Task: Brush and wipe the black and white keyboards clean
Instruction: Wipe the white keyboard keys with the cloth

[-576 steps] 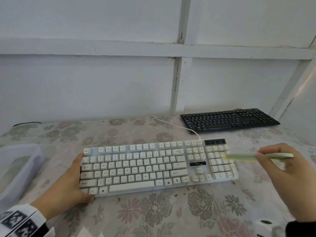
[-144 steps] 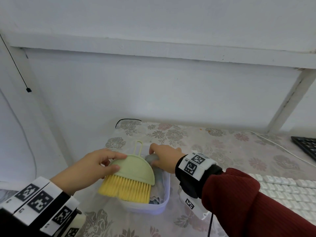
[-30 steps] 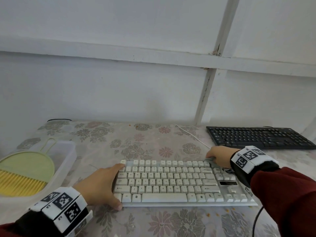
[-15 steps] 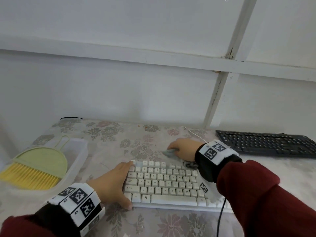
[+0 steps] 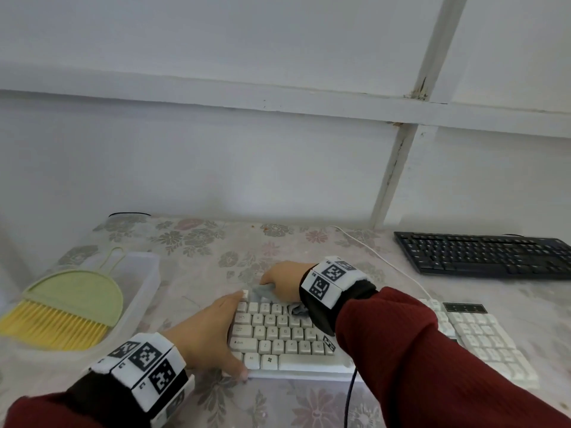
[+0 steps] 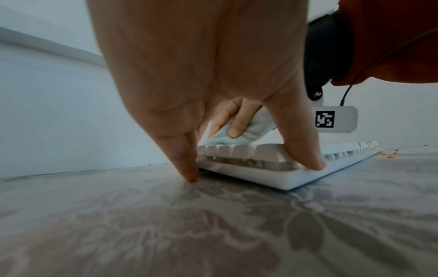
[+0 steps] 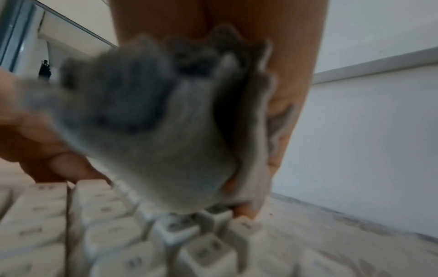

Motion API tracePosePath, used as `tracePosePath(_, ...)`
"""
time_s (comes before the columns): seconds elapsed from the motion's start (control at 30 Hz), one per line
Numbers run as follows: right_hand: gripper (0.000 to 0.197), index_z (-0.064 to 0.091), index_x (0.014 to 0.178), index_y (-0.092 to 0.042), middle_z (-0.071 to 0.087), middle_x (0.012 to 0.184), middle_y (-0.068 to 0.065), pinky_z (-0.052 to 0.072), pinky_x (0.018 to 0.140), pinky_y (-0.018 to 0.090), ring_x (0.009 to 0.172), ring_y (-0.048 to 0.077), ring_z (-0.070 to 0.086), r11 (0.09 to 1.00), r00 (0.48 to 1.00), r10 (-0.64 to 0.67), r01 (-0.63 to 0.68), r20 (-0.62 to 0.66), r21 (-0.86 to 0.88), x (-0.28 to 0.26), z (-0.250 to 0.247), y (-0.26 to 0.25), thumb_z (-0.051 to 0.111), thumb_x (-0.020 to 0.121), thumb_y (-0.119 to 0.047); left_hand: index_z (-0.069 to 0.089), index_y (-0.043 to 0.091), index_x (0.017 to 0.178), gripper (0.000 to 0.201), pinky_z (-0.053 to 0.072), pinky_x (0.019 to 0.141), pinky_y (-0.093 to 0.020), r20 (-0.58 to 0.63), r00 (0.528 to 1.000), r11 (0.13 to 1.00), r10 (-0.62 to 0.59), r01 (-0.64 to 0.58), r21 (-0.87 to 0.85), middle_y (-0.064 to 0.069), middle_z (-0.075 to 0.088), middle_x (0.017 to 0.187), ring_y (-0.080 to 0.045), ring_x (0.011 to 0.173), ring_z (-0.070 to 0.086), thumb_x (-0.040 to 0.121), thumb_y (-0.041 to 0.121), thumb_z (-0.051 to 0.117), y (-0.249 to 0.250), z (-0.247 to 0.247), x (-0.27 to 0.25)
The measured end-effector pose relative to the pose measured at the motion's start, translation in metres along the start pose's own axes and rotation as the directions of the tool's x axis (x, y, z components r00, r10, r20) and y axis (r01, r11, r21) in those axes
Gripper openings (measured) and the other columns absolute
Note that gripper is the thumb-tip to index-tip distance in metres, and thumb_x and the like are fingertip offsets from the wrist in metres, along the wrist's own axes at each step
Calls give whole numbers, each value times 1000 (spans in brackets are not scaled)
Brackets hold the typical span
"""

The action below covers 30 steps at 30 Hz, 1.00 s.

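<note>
The right hand (image 5: 282, 281) gripped a grey cloth (image 5: 262, 291) on the white keyboard (image 5: 278, 332); the spread left hand (image 5: 205, 333) braced it. Hard wiping risked popping keycaps.

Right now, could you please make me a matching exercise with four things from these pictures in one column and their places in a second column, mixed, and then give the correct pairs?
Things:
1. brush
2. black keyboard
3. cloth
4. left hand

Places:
A. at the left end of the white keyboard
B. far right on the table
C. lying across the plastic box
D. gripped in the right hand

Pairs: 1-C, 2-B, 3-D, 4-A
</note>
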State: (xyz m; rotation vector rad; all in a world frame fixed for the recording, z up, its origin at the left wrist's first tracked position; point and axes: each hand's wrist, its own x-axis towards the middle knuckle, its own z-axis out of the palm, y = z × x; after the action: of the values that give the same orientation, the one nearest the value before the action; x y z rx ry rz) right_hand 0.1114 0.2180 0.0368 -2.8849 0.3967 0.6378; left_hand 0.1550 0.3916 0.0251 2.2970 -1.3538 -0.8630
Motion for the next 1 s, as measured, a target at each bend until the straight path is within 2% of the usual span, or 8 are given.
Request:
tracePosePath(0.1, 44, 31, 59, -16, 36, 63, 0, 31, 74, 30, 74, 23, 40, 996, 999, 41, -43, -29, -78, -10, 5, 22, 36, 101, -26, -1, 21, 149, 127, 25, 113, -22, 1, 1000, 1000, -21, 21, 13, 10, 23, 149, -6, 133, 30, 58, 38, 86, -3, 1, 1)
tracePosePath(0.33, 38, 36, 64, -17, 39, 69, -2, 29, 77, 28, 73, 24, 43, 970, 980, 191, -180, 54, -164, -64, 9, 91, 34, 101, -23, -2, 27, 149, 127, 31, 108, -23, 19, 999, 997, -34, 32, 63, 14, 33, 144, -5, 125, 38, 57, 44, 83, -2, 2, 2)
tracePosePath(0.4, 27, 59, 93, -8, 59, 102, 10, 35, 82, 30, 95, 26, 51, 960, 968, 237, -220, 86, -171, -81, 10, 112, 36, 100, -20, -3, 27, 149, 126, 31, 107, -21, 21, 999, 997, -36, 35, 76, 14, 32, 145, -4, 125, 37, 58, 45, 82, -2, 3, 2)
tracePosePath(0.47, 32, 55, 123, -5, 53, 129, 14, 37, 85, 29, 110, 26, 53, 945, 951, 287, -262, 112, -195, -99, 11, 127, 36, 101, -18, -4, 28, 148, 125, 30, 106, -19, 26, 999, 996, -40, 38, 82, 14, 31, 145, -3, 124, 37, 59, 45, 82, -2, 2, 2)
tracePosePath(0.67, 35, 52, 130, -10, 51, 126, 11, 40, 95, 30, 115, 29, 53, 899, 899, 415, -381, 140, -214, -137, 15, 175, 41, 99, -19, -5, 30, 148, 136, 30, 109, -23, 62, 997, 997, -44, 40, 68, 15, 30, 147, -4, 127, 37, 48, 54, 84, -7, 1, 6)
tracePosePath(0.77, 40, 60, 120, -9, 57, 118, 16, 42, 94, 31, 108, 29, 57, 909, 910, 413, -414, -26, -47, -161, 6, 196, 39, 99, -35, -5, 30, 149, 150, 30, 109, -23, 75, 996, 996, -41, 35, 77, 16, 30, 146, -3, 126, 38, 29, 74, 75, -8, 0, 6)
tracePosePath(0.87, 35, 62, 117, -9, 63, 109, 16, 48, 86, 31, 100, 29, 62, 881, 875, 473, -472, -104, 30, -171, 7, 222, 40, 99, -31, -6, 33, 147, 138, 34, 106, -21, 66, 997, 997, -39, 34, 69, 17, 35, 142, -2, 121, 42, 44, 60, 82, -10, 2, 8)
tracePosePath(1.0, 43, 54, 129, -28, 51, 130, 6, 49, 94, 34, 111, 26, 57, 863, 863, 505, -504, 31, -29, -170, 36, 233, 41, 94, -7, -1, 39, 147, 129, 35, 105, -20, 58, 998, 999, -26, 24, 38, 21, 36, 141, 1, 122, 43, 49, 53, 82, -11, 2, 8)
